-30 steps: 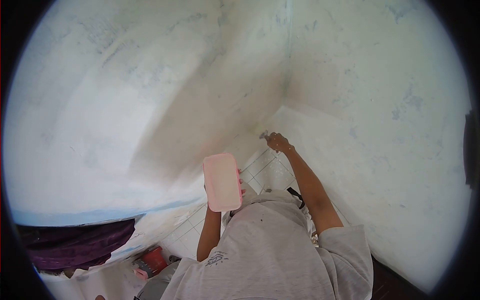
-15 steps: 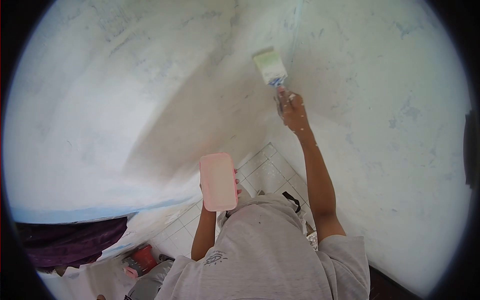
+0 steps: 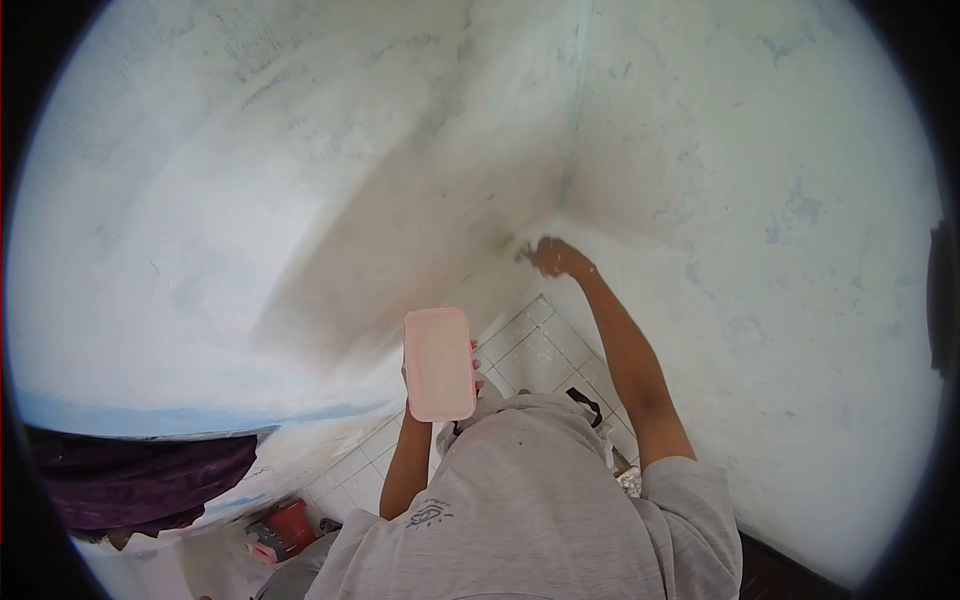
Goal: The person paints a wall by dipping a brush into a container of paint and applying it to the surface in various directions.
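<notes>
Holding brush [image 3: 521, 254]; patchy wall [image 3: 320, 190] (partly shadowed); tiled floor [image 3: 540, 355]

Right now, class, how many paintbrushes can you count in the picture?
1: the paintbrush, blurred, in the right hand, close to the wall. Any others behind the shirt would be hidden.

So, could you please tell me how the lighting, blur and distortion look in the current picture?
Head view: a broad, soft-edged shadow darkens part of the wall on the picture's left; head view: the brush at the right hand is blurred, while the pink container looks fairly sharp; head view: rounded dark borders suggest a wide-angle lens.
</notes>
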